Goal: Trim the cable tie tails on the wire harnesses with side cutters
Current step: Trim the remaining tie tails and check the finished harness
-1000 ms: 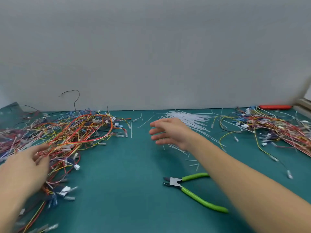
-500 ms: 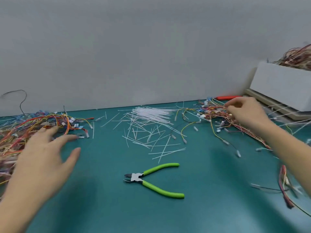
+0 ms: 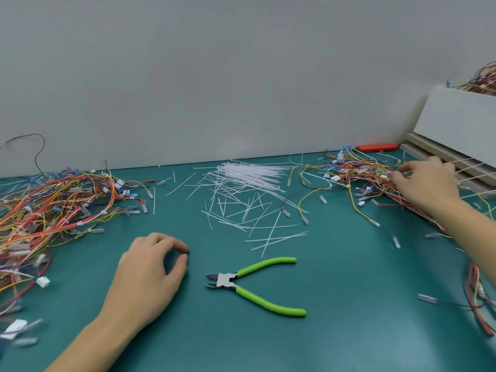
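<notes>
Left of the side cutters (image 3: pixel 251 284): harness pile (image 3: pixel 51 208) at mat edge; left hand (image 3: pixel 150 275) loosely curled, holding nothing, on bare green mat (image 3: pixel 335 331); cutters lie jaws apart; cut tie tails (image 3: pixel 249 200) behind; far right, right hand (image 3: pixel 426 185) fingers in second harness pile (image 3: pixel 367 178), grip unclear; white box (image 3: pixel 456 124) holds wires.

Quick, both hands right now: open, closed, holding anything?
Left hand: fingers loosely curled on the table, holding nothing; open.
Right hand: reaching into the wire pile; cannot tell if it grips a wire.
Cutters: untouched.
</notes>
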`<state>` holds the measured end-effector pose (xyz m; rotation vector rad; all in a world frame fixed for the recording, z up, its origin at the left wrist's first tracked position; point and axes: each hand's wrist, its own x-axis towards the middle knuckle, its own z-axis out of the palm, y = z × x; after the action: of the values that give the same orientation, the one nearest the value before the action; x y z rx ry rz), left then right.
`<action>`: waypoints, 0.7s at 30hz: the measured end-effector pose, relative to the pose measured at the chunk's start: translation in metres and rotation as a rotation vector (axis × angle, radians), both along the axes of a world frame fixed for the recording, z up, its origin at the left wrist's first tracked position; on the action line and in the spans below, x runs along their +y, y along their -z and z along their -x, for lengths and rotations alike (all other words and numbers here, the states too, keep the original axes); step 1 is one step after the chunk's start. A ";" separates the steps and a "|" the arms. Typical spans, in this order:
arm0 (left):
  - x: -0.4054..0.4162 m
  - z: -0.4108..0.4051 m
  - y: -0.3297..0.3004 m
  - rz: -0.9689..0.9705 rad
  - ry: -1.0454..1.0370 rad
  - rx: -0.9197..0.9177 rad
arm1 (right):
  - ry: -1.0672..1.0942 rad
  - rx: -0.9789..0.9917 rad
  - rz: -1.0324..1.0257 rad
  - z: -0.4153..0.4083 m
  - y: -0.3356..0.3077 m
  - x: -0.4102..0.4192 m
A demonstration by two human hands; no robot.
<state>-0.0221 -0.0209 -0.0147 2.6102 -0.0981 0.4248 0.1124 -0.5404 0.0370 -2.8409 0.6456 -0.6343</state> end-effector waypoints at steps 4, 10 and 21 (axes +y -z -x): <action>0.000 -0.002 -0.001 0.024 -0.002 0.002 | -0.114 0.072 -0.074 -0.011 -0.010 0.004; 0.000 -0.002 -0.004 0.023 -0.006 0.020 | -0.124 0.011 -0.345 -0.013 -0.042 0.010; -0.002 0.002 -0.007 0.037 -0.019 0.045 | -0.204 -0.361 -0.042 -0.022 -0.115 -0.001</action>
<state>-0.0240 -0.0230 -0.0075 2.5844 -0.0500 0.3713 0.1347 -0.5418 0.1519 -2.6064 0.3011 -1.0435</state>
